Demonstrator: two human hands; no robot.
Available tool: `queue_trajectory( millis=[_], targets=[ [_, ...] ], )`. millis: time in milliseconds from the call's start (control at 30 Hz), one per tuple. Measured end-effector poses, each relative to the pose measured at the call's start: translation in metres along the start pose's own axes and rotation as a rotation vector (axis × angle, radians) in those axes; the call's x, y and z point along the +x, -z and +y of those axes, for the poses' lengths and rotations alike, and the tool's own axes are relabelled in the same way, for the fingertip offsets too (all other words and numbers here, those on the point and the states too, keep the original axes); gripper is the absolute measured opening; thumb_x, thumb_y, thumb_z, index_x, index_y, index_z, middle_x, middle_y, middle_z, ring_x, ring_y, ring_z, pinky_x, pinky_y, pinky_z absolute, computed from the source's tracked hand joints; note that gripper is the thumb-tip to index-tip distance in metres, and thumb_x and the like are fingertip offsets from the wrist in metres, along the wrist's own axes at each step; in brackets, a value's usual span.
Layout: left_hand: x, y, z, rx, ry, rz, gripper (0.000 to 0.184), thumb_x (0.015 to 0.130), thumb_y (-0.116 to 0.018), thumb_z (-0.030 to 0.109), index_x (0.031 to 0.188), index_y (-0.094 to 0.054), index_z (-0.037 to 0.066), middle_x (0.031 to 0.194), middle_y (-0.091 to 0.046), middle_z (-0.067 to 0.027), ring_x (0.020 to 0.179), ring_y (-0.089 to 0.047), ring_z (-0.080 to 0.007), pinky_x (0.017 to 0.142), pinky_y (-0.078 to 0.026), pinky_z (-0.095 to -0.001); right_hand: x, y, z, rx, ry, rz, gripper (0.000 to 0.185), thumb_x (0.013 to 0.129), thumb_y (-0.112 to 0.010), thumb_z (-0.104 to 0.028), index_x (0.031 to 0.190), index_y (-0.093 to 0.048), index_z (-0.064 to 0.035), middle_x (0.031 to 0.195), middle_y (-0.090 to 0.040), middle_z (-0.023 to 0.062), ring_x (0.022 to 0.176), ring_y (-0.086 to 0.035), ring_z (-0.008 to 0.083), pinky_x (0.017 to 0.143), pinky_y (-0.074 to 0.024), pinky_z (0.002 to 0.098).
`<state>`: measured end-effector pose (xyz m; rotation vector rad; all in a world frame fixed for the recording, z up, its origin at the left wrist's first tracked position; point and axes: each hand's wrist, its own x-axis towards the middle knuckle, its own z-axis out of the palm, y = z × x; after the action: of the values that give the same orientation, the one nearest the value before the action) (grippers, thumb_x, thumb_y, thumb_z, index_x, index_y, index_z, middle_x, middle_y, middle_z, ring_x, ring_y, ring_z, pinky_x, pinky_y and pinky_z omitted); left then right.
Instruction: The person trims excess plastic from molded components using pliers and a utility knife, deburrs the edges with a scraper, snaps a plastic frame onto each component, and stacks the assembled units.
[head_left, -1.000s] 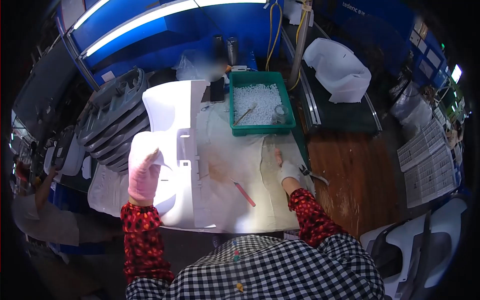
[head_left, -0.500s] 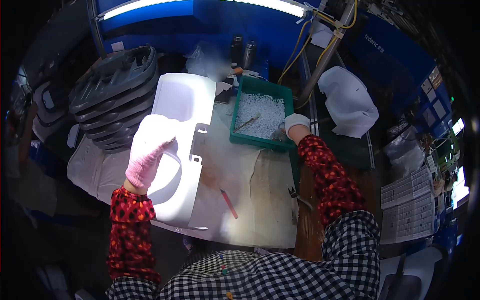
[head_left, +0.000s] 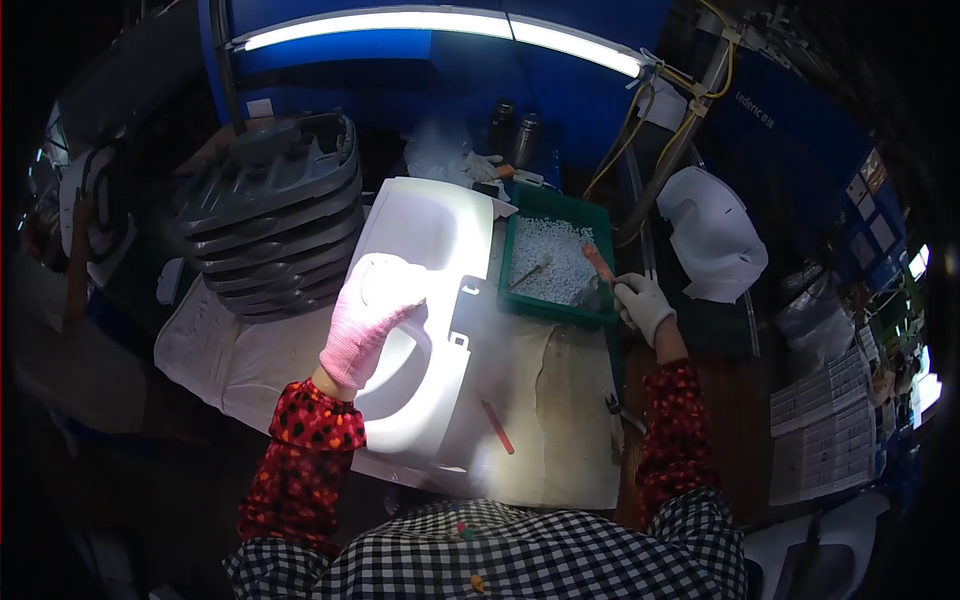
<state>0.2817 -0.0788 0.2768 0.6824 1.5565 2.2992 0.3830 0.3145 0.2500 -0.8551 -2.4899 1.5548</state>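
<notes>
My left hand [head_left: 372, 315], in a pink-and-white glove, is closed on a glossy white moulded plastic panel [head_left: 410, 425] with a rounded opening and small side tabs. The panel lies tilted on the cloth-covered table under a bright beam. My right hand [head_left: 645, 303], in a white glove, is closed around a short orange-brown stick-like tool [head_left: 598, 262]; its exact kind is unclear. The tool's far end sits over the right side of a green bin [head_left: 555, 312] of white pellets [head_left: 550, 240]. A thin stick [head_left: 531, 272] lies on the pellets.
A red-handled tool [head_left: 497, 428] and pliers [head_left: 614, 405] lie on the table [head_left: 560, 440]. Stacked grey plastic parts [head_left: 270, 220] stand left, and another white part [head_left: 712, 235] lies right. Two flasks [head_left: 525, 138] stand behind. Another person's arm [head_left: 78, 260] shows far left.
My right hand has come back from the bin's right edge, and the orange-brown tool now shows in it. My left hand stays on the panel. The whole view has shifted.
</notes>
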Motion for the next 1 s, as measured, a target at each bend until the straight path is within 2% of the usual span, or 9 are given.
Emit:
queue_trajectory(
  millis=[33,133,233,333,367,467,600,767,1000],
  targets=[
    [0.001,0.001,-0.001,-0.022,0.012,-0.007,0.034,0.080,-0.068,0.005,0.110,-0.052,0.004,0.102,-0.056,-0.0034,0.093,-0.058,-0.0118,0.081,-0.048,-0.0260,-0.014,-0.022,-0.016,0.176,0.091,0.005,0.020,0.092,-0.051,-0.015,0.105,-0.058,-0.0010,0.069,-0.056,0.0036,0.048,-0.046,0.0080,0.042,-0.0345,0.0239],
    [0.003,0.001,0.000,-0.091,0.024,-0.021,0.033,0.080,-0.069,0.004,0.108,-0.051,0.003,0.098,-0.058,-0.0048,0.088,-0.059,-0.0132,0.078,-0.049,-0.0268,-0.024,-0.075,-0.061,0.283,0.308,-0.082,0.023,0.092,-0.052,-0.015,0.108,-0.059,-0.0002,0.070,-0.057,0.0021,0.055,-0.052,0.0083,0.051,-0.0416,0.0242],
    [0.001,-0.006,0.000,-0.150,0.036,-0.032,0.032,0.081,-0.070,0.002,0.106,-0.050,0.003,0.094,-0.059,-0.0066,0.083,-0.061,-0.0150,0.076,-0.051,-0.0275,0.012,-0.122,-0.085,0.118,0.372,0.081,0.025,0.091,-0.052,-0.021,0.104,-0.065,-0.0038,0.078,-0.065,0.0127,0.072,-0.064,0.0227,0.067,-0.0488,0.0333],
    [0.001,0.000,-0.001,-0.159,0.042,-0.052,0.032,0.081,-0.069,0.002,0.106,-0.050,0.004,0.093,-0.058,-0.0063,0.083,-0.061,-0.0150,0.074,-0.051,-0.0273,0.016,-0.155,-0.092,-0.263,0.567,0.401,0.022,0.093,-0.051,-0.019,0.101,-0.064,-0.0029,0.073,-0.062,0.0123,0.065,-0.061,0.0175,0.063,-0.0475,0.0321],
    [-0.001,0.001,-0.001,-0.164,0.037,-0.058,0.032,0.081,-0.070,0.002,0.106,-0.050,0.004,0.093,-0.058,-0.0059,0.084,-0.061,-0.0148,0.074,-0.051,-0.0272,0.012,-0.156,-0.085,-0.207,0.606,0.395,0.020,0.092,-0.052,-0.018,0.102,-0.064,-0.0055,0.082,-0.063,0.0201,0.071,-0.064,0.0304,0.066,-0.0487,0.0373],
    [-0.002,0.002,-0.003,-0.170,0.024,-0.057,0.033,0.080,-0.070,0.002,0.106,-0.051,0.006,0.094,-0.058,-0.0049,0.085,-0.061,-0.0142,0.075,-0.051,-0.0267,-0.043,-0.152,-0.081,0.007,0.535,0.251,0.019,0.091,-0.054,-0.016,0.102,-0.064,-0.0061,0.084,-0.063,0.0221,0.077,-0.062,0.0384,0.066,-0.0488,0.0392],
    [-0.004,0.003,-0.002,-0.187,0.020,-0.047,0.033,0.079,-0.070,0.002,0.106,-0.051,0.006,0.096,-0.057,-0.0037,0.087,-0.060,-0.0137,0.077,-0.052,-0.0264,-0.085,-0.152,-0.087,-0.189,0.613,0.338,0.017,0.091,-0.056,-0.014,0.104,-0.062,-0.0057,0.077,-0.062,0.0209,0.074,-0.063,0.0379,0.063,-0.0486,0.0379],
    [-0.008,0.003,-0.003,-0.218,0.037,-0.057,0.033,0.080,-0.069,0.002,0.107,-0.051,0.007,0.097,-0.057,-0.0041,0.087,-0.060,-0.0141,0.078,-0.052,-0.0272,-0.133,-0.166,-0.077,-0.259,0.780,0.308,0.015,0.087,-0.054,-0.012,0.101,-0.058,-0.0102,0.076,-0.062,0.0199,0.072,-0.060,0.0406,0.062,-0.0475,0.0482],
    [-0.009,-0.002,-0.004,-0.194,0.022,-0.080,0.031,0.081,-0.068,0.004,0.107,-0.051,0.007,0.096,-0.057,-0.0033,0.088,-0.060,-0.0137,0.077,-0.051,-0.0273,-0.126,-0.170,-0.078,-0.160,0.580,0.312,0.016,0.089,-0.053,-0.014,0.103,-0.059,-0.0105,0.074,-0.062,0.0211,0.074,-0.061,0.0413,0.063,-0.0475,0.0489]
  ],
)
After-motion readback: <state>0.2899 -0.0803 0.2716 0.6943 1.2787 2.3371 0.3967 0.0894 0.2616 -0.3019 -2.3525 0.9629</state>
